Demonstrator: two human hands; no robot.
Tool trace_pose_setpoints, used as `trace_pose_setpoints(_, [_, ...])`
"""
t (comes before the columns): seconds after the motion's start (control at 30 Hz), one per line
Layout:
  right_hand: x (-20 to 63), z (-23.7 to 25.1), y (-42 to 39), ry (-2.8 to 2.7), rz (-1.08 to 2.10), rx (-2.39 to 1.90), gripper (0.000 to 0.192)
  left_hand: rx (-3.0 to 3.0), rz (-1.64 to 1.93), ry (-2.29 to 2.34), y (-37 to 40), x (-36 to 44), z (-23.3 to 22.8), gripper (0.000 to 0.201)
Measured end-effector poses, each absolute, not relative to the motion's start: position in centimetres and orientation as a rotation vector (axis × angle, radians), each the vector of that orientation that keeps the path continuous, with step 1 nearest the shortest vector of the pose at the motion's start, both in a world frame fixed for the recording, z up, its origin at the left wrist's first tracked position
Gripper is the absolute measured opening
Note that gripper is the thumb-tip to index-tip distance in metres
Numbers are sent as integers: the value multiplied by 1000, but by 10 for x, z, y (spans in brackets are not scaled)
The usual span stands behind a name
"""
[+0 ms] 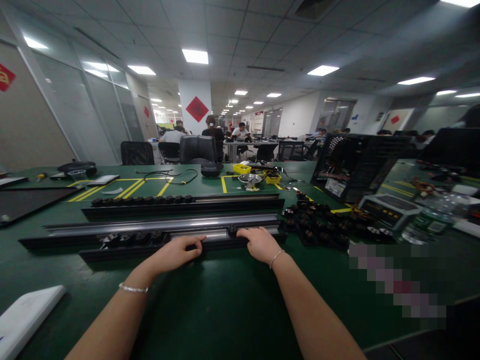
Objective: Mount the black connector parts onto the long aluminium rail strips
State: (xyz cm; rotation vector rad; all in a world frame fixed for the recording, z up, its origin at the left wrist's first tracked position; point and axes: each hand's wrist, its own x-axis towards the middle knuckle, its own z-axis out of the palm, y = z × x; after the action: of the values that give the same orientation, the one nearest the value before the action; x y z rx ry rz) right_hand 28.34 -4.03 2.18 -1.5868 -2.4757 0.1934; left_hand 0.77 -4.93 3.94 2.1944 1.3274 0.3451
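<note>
My left hand (179,253) rests at the near long black rail (131,255), its index finger stretched onto the bright metal channel and nothing visible in its grasp. My right hand (261,244) is closed at a small black part (233,230) standing in the same channel; its fingertips are against the part's right side. Several round black parts (141,237) sit in a row at the rail's left end. Just behind lies another rail (161,220) with a bare shiny channel. A third rail (240,201), farther back, carries more black parts on its left half.
A heap of black parts (318,220) lies right of the rails. Beyond it stand an open computer case (354,165), a power supply unit (390,210) and plastic bottles (431,220). A metal bowl (250,179) and yellow trays (242,169) are behind; a white box (30,317) lies front left.
</note>
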Motion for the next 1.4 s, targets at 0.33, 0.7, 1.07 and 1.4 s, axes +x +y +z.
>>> trace_pose_setpoints(0.33, [287, 22, -41, -2487, 221, -1596, 57, 2195, 337, 1325, -49, 8, 39, 22])
trace_pose_setpoints(0.7, [291, 24, -41, -2504, 208, -1538, 57, 2186, 344, 1325, -49, 7, 38, 21])
trace_pose_setpoints(1.07, [296, 21, -37, -2505, 270, -1498, 60, 2204, 328, 1317, -49, 7, 38, 24])
trace_pose_setpoints(1.4, [303, 17, -32, -2427, 310, -1521, 58, 2200, 328, 1321, -47, 6, 35, 23])
